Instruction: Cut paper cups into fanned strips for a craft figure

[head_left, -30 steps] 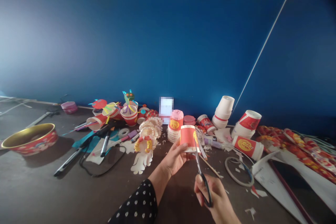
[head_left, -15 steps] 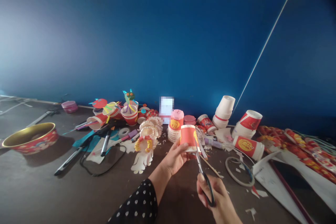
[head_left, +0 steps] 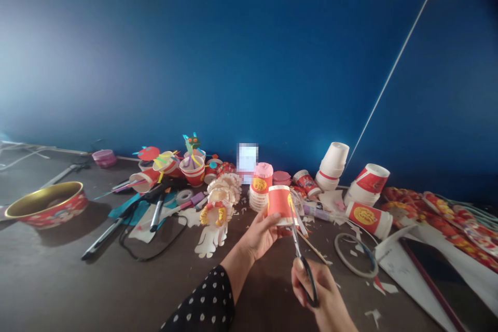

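Note:
In the middle of the head view, my left hand [head_left: 264, 236] grips a red paper cup [head_left: 278, 202] with a yellow print and white edges; thumb in front, the other fingers behind or under it. My right hand [head_left: 319, 288] is closed round the black handles of a pair of scissors [head_left: 304, 265]. Their blades point up and meet the right side of the cup, where a strip hangs loose. Just behind the cup stands a stack of cups [head_left: 260, 184] with a pink top. Left of it lies a row of cut paper-cup pieces [head_left: 218, 212] with scalloped edges.
Upturned cups [head_left: 333, 163] and a tipped red cup [head_left: 365, 218] stand to the right, near a tape ring [head_left: 356, 254] and a phone [head_left: 443, 275] on white paper. To the left are decorated cups [head_left: 192, 171], a marker [head_left: 156, 212], a utility knife [head_left: 103, 238] and a gold-lined bowl [head_left: 46, 205]. Paper scraps lie about.
Hardly anything differs. The scissor blades look slightly closer together at the cup's right side; both hands keep their places, and the whole view has shifted a little.

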{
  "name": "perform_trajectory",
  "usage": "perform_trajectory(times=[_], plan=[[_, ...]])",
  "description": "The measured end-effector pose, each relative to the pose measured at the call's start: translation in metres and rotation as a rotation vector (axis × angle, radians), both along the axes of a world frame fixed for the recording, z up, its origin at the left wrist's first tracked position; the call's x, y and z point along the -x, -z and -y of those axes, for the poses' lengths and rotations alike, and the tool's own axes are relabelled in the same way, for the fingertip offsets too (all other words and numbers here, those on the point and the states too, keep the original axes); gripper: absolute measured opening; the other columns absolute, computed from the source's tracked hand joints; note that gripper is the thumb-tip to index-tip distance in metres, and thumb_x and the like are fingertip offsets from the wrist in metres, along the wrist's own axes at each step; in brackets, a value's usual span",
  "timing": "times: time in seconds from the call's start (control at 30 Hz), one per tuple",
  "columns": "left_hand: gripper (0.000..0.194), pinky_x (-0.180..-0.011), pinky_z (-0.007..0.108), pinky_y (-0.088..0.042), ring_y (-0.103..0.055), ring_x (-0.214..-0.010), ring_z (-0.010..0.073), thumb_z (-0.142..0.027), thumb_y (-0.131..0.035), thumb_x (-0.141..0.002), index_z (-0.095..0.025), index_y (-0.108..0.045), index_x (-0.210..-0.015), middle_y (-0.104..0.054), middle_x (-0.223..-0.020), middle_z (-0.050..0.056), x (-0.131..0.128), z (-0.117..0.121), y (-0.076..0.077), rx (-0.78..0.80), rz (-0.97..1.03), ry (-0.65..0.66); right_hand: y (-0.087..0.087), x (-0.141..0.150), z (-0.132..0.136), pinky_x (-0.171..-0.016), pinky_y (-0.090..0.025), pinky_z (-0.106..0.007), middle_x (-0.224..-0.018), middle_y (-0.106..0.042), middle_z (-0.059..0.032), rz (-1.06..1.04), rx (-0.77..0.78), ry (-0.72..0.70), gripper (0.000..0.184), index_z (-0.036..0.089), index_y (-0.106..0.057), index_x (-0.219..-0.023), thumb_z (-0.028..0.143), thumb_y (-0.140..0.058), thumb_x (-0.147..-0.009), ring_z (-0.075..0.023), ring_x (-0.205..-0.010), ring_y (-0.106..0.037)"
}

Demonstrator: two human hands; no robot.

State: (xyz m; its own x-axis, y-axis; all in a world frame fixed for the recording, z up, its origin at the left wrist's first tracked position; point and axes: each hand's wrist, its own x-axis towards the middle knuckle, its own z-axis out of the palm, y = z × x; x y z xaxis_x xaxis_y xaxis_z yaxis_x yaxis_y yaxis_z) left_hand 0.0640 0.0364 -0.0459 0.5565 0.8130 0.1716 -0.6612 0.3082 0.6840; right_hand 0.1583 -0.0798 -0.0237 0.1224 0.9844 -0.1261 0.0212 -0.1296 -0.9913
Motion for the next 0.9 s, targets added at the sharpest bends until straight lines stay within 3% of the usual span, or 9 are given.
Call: perform_trajectory(times=[0.3, 0.6, 0.9], plan=[[0.038, -0.065, 0.032, -0.044, -0.061, -0.076, 0.0219, -0.026, -0.062, -0.072, -0.016, -0.052, -0.107, -0.063, -0.086, 0.008, -0.0006, 0.0013, -0.0008, -0.024, -0.021, 0.023, -0.0016, -0.0009, -0.0010, -0.044, -0.021, -0.022, -0.042, -0.035, 0.0045, 0.013, -0.031, 0.009, 0.054, 0.017, -0.042, -0.050, 0.069, -0.049, -0.064, -0.0065, -0.042, -0.027], [0.032, -0.065, 0.031, -0.044, -0.061, -0.077, 0.0206, -0.027, -0.063, -0.071, -0.017, -0.055, -0.100, -0.063, -0.087, 0.008, -0.0005, 0.0007, 0.0002, -0.020, -0.024, 0.010, 0.0020, 0.0017, -0.0009, -0.042, -0.017, -0.021, -0.043, -0.029, 0.0062, -0.105, -0.004, 0.046, 0.053, 0.018, -0.038, -0.048, 0.067, -0.056, -0.061, -0.0054, -0.041, -0.024], [0.048, -0.065, 0.030, -0.044, -0.061, -0.077, 0.0209, -0.030, -0.065, -0.068, -0.019, -0.049, -0.112, -0.064, -0.091, 0.008, -0.0004, 0.0001, -0.0020, -0.027, -0.036, -0.003, 0.0054, 0.0005, -0.0012, -0.040, -0.018, -0.020, -0.039, -0.034, 0.0056, -0.091, 0.028, 0.040, 0.052, 0.017, -0.043, -0.049, 0.066, -0.055, -0.062, -0.0052, -0.038, -0.026]])
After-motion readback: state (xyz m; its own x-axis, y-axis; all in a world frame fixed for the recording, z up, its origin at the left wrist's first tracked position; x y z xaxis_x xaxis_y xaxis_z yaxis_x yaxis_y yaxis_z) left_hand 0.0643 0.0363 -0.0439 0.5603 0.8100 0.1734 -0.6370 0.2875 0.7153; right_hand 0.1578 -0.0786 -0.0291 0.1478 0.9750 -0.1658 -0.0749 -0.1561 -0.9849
